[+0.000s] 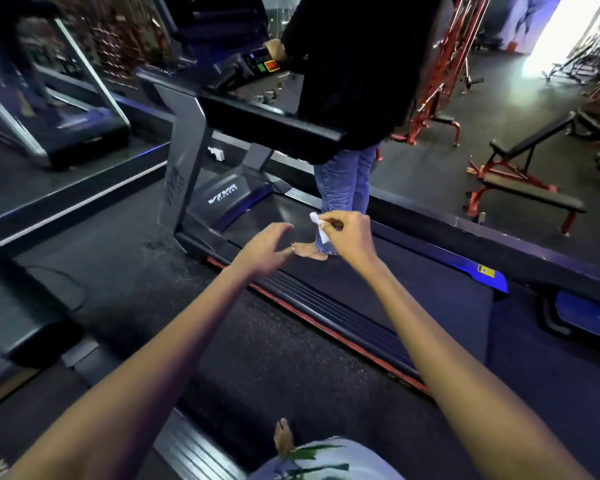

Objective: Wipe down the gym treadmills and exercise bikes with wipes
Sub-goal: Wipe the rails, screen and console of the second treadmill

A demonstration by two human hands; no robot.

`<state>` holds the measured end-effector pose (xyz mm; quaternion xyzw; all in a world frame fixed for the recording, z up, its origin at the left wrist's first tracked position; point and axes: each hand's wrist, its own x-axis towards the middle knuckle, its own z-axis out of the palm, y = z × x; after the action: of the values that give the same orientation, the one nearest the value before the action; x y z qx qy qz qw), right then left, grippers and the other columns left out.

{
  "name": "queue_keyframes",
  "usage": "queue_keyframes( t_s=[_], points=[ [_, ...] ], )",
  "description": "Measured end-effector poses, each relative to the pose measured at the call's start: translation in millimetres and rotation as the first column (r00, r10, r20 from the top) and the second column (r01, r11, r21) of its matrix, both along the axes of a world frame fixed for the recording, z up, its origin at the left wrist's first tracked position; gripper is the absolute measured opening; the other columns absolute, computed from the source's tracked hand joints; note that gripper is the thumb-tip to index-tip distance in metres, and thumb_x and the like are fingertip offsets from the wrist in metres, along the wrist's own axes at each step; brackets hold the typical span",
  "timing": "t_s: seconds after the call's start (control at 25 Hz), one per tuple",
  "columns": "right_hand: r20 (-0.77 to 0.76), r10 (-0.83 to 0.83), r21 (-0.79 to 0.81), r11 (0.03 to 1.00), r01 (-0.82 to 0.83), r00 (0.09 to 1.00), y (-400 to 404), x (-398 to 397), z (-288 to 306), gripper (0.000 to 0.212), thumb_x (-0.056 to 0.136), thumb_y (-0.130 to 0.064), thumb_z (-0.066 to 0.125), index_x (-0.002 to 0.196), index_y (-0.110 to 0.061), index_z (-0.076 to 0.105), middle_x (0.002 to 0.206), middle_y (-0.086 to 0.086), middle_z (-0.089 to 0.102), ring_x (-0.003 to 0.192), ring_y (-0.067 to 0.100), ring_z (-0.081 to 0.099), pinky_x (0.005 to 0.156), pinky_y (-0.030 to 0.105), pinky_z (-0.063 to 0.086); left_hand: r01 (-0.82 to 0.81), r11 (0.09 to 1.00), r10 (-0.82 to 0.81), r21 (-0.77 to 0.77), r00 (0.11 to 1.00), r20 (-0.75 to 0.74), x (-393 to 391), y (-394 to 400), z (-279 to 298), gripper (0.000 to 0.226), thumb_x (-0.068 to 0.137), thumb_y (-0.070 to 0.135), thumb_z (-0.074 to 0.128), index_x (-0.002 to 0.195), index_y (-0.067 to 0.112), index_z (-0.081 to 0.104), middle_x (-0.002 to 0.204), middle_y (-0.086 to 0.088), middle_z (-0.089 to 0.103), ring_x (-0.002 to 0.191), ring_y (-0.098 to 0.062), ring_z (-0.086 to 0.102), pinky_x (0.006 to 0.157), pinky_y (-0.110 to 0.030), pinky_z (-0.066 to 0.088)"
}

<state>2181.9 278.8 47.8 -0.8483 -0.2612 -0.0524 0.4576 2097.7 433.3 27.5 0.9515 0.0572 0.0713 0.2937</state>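
White wipe [317, 226] pinched in our right hand [347, 233], our left hand [264, 249] open with fingers spread, both over the treadmill [378, 282] where a second person [354, 81] stands.

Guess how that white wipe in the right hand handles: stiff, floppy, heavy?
Likely floppy: the wipe droops in a crumpled strip below the right hand's pinch. Probably very light, since fingertips alone hold it. It may bunch rather than lie flat when pressed on the treadmill.
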Motion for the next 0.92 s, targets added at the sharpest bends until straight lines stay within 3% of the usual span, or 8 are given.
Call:
queue_keyframes(
  t_s=[0.12,0.28,0.4,0.56,0.76,0.84,0.92],
  points=[
    [0.066,-0.035,0.062,0.998,0.031,0.997,32.2,49.4,-41.4,0.017,0.082,-0.004,0.063,0.094,-0.007,0.075,0.085,0.009,0.073,0.081,0.021,0.068,0.078,0.034,0.053,0.003,1.000,-0.005,0.027,0.999,0.052,51.6,36.1,-41.4,0.050,0.090,0.011,0.060,0.135,0.001,0.043,0.139,-0.014,0.046,0.129,-0.023,0.042,0.103,-0.020,0.025],
    [0.179,-0.086,0.219,0.975,0.045,0.980,82.0,115.2,-94.1,0.014,0.082,-0.006,0.064,0.090,-0.006,0.075,0.083,0.010,0.073,0.076,0.021,0.068,0.076,0.036,0.053,-0.043,0.999,0.042,0.004,0.976,0.216,117.1,88.8,-92.0,0.047,0.088,0.005,0.060,0.132,-0.002,0.045,0.134,-0.015,0.049,0.126,-0.024,0.045,0.097,-0.011,0.024],
    [0.133,-0.123,0.270,0.959,0.083,0.984,101.1,141.1,-110.1,0.013,0.082,-0.006,0.065,0.090,-0.007,0.075,0.081,0.004,0.073,0.071,0.010,0.065,0.074,0.026,0.052,-0.047,0.999,0.048,-0.011,0.971,0.233,142.4,107.7,-102.7,0.046,0.088,0.004,0.060,0.132,-0.001,0.045,0.132,-0.014,0.050,0.124,-0.023,0.045,0.094,-0.008,0.022],
    [0.099,-0.185,0.289,0.946,0.149,0.978,111.7,179.7,-88.1,0.014,0.083,-0.005,0.066,0.094,-0.006,0.075,0.078,-0.011,0.064,0.072,0.003,0.062,0.067,0.004,0.044,-0.005,0.999,-0.005,0.046,0.975,0.221,183.4,127.7,-77.3,0.049,0.089,0.011,0.059,0.135,0.003,0.043,0.136,-0.010,0.048,0.126,-0.021,0.045,0.104,-0.023,0.029],
    [0.134,-0.262,0.355,0.913,0.201,0.956,124.7,220.0,-72.7,0.009,0.084,-0.018,0.067,0.085,-0.015,0.076,0.071,-0.004,0.072,0.069,0.017,0.065,0.066,0.021,0.049,0.043,0.988,-0.086,0.147,0.951,0.298,252.0,145.7,-52.5,0.048,0.089,0.013,0.058,0.133,0.004,0.045,0.138,-0.010,0.046,0.124,-0.025,0.046,0.105,-0.035,0.034],
    [0.154,-0.292,0.399,0.892,0.211,0.944,125.9,232.7,-70.5,0.010,0.084,-0.014,0.067,0.079,-0.010,0.075,0.071,0.008,0.071,0.069,0.024,0.062,0.063,0.017,0.046,0.068,0.983,-0.120,0.169,0.940,0.320,281.1,148.1,-49.5,0.049,0.087,0.013,0.060,0.133,0.003,0.046,0.142,-0.013,0.042,0.131,-0.025,0.041,0.108,-0.036,0.032],
    [0.190,-0.335,0.436,0.871,0.227,0.923,124.2,247.4,-64.1,0.009,0.083,-0.007,0.066,0.084,-0.005,0.075,0.072,0.008,0.072,0.067,0.022,0.062,0.063,0.012,0.043,0.104,0.968,-0.181,0.229,0.921,0.346,306.0,147.1,-45.5,0.052,0.085,0.014,0.062,0.134,0.003,0.046,0.145,-0.013,0.039,0.135,-0.026,0.037,0.111,-0.034,0.027]
  ],
)
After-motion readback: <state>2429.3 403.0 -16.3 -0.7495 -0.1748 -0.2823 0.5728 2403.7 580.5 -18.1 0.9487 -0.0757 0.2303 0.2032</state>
